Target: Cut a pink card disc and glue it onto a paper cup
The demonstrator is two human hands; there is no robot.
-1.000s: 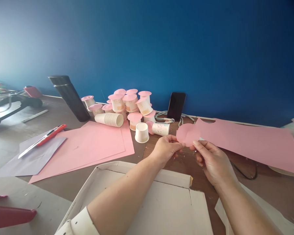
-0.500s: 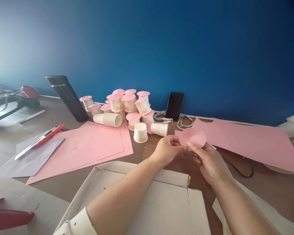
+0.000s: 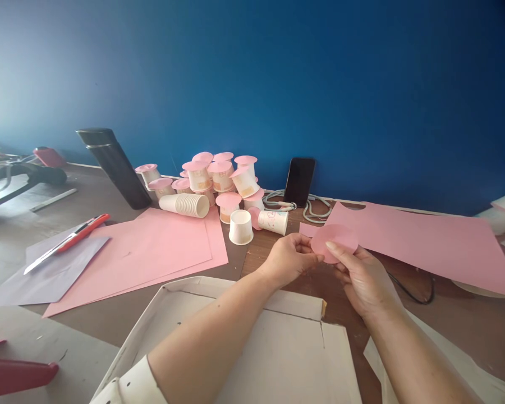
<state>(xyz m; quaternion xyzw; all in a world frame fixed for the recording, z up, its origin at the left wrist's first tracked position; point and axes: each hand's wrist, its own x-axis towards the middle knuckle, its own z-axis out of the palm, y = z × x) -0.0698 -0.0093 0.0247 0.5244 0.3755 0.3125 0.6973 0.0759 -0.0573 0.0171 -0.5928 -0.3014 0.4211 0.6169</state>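
A round pink paper disc is held up over the table between my two hands. My right hand pinches it, the thumb lying on its face and the fingers behind. At its left edge my left hand is closed, thumb and fingertips on the rim. Just beyond my left hand, a small paper cup stands upside down, and a printed cup lies on its side with a pink disc at its base. Behind them is a pile of paper cups with pink disc tops.
A nested stack of cups lies on pink sheets. To the left are a box cutter and a black bottle. A phone leans on the wall by a cable. Cut pink paper lies right; a white cardboard piece, in front.
My right hand and the disc have shifted slightly right and down. The disc, which showed a lighter overlapping part before, now looks flatter. My left hand stays at its edge.
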